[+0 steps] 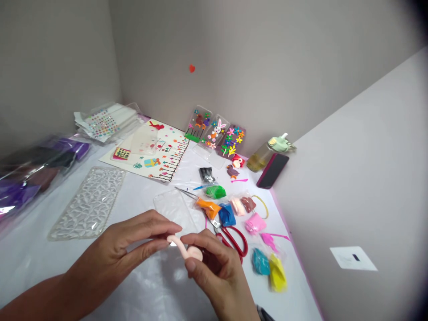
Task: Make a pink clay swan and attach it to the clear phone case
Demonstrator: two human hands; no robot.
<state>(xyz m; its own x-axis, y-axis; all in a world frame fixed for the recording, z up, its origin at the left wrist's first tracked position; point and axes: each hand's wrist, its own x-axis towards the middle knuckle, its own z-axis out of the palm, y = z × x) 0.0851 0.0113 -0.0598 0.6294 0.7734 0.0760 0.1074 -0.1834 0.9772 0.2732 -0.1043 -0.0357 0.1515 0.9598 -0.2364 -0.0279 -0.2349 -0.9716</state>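
Between my two hands, above the table, is a pale pink piece of modelling clay (182, 248), a thick lump at the right with a thin curved strand running left. My right hand (217, 263) pinches the lump between thumb and fingers. At the strand's left end, the thumb and fingertips of my left hand (133, 245) close on it. Just beyond the hands lies a clear phone case (174, 207), partly covered by them. Red-handled scissors (236, 240) rest behind my right hand, partly hidden.
Several bagged clay colours, including orange (209, 207), blue (227, 215) and yellow (277, 274), lie at the right. A phone (272, 170) leans by a bottle (261, 156). Decorated phone cases (216, 133) stand against the wall. A lattice-patterned clear case (88, 203) lies left.
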